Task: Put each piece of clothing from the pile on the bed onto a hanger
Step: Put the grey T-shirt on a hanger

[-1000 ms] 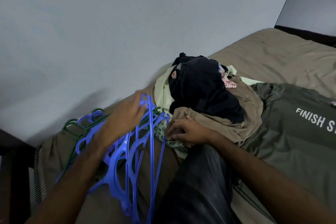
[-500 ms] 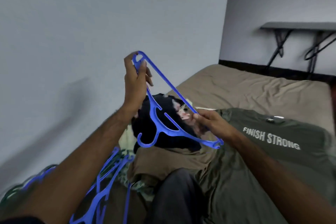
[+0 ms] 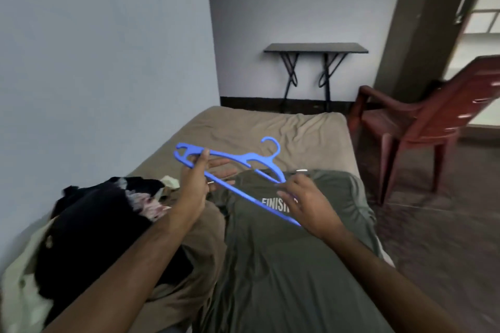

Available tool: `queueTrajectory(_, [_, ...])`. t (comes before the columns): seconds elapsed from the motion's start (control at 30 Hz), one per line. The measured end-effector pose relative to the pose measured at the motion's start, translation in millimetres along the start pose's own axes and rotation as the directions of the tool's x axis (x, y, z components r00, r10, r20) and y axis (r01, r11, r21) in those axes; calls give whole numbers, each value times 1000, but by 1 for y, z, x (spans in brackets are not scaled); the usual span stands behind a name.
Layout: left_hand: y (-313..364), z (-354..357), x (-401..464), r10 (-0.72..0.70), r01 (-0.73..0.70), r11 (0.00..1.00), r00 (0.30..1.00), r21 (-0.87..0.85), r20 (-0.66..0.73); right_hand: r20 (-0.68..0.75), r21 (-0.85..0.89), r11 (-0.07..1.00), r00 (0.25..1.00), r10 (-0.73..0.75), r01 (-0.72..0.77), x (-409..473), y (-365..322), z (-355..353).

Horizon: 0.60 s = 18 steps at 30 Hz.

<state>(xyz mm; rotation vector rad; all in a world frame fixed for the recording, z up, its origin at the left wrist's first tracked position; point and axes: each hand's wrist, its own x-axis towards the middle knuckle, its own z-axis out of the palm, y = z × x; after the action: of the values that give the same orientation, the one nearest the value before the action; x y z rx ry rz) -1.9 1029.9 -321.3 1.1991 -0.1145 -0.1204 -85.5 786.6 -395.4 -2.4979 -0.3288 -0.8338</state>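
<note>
A blue plastic hanger (image 3: 243, 159) is held level above the bed, its hook pointing away from me. My left hand (image 3: 198, 178) grips its left end between thumb and fingers. My right hand (image 3: 300, 197) holds its right end, fingers curled round the arm and bottom bar. Beneath the hanger an olive green T-shirt (image 3: 284, 265) with white "FINISH" lettering lies spread flat on the bed. To the left sits the clothing pile (image 3: 108, 224), a black garment on top of tan and pale green pieces.
The bed (image 3: 270, 127) has a tan sheet and runs along the left wall. A maroon plastic chair (image 3: 422, 119) stands at its right side. A small black folding table (image 3: 315, 48) is against the far wall.
The hanger has been swung from upright in front of the pile to level over the green T-shirt. Both hands moved right with it. The view has lifted and the other hangers are out of sight.
</note>
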Motion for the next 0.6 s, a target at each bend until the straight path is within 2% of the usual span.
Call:
queueTrajectory(0.07, [-28, 16, 20, -25, 22, 999, 995, 25, 94, -155, -53, 983, 974, 167, -177, 12, 36, -8])
queueTrajectory(0.1, [-41, 23, 31, -41, 37, 999, 988, 32, 147, -163, -14, 948, 936, 312, -318, 22, 54, -10])
queueTrajectory(0.17, [-65, 40, 57, -85, 78, 996, 971, 39, 221, 24, 207, 801, 822, 569, -561, 44, 90, -9])
queueTrajectory(0.23, [-88, 54, 88, -127, 119, 992, 966, 52, 226, 296, 457, 558, 710, 639, -693, 64, 126, -10])
queueTrajectory(0.27, [-97, 61, 106, -133, 123, 991, 967, 60, 216, 390, 515, 456, 672, 630, -726, 71, 145, -11])
queueTrajectory(0.3, [-108, 66, 125, -135, 121, 990, 967, 74, 216, 446, 523, 423, 661, 604, -740, 75, 165, -13])
queueTrajectory(0.4, [-135, 80, 177, -193, 166, 980, 933, 112, 303, 473, 481, 463, 665, 578, -744, 83, 224, -10])
queueTrajectory(0.47, [-162, 88, 202, -251, 230, 968, 917, 104, 311, 370, 553, 399, 644, 669, -732, 87, 267, -8])
queueTrajectory(0.5, [-180, 91, 209, -268, 237, 961, 925, 143, 269, 286, 614, 346, 609, 740, -710, 88, 288, -9])
queueTrajectory(0.53, [-201, 91, 215, -254, 200, 949, 943, 244, 216, 208, 680, 285, 551, 808, -676, 89, 307, -10])
queueTrajectory(0.57, [-224, 88, 220, -187, 91, 899, 964, 428, 188, 150, 743, 224, 483, 863, -631, 88, 327, -11])
queueTrajectory(0.6, [-245, 83, 225, -89, -100, 747, 965, 657, 249, 109, 796, 173, 418, 902, -581, 86, 344, -10])
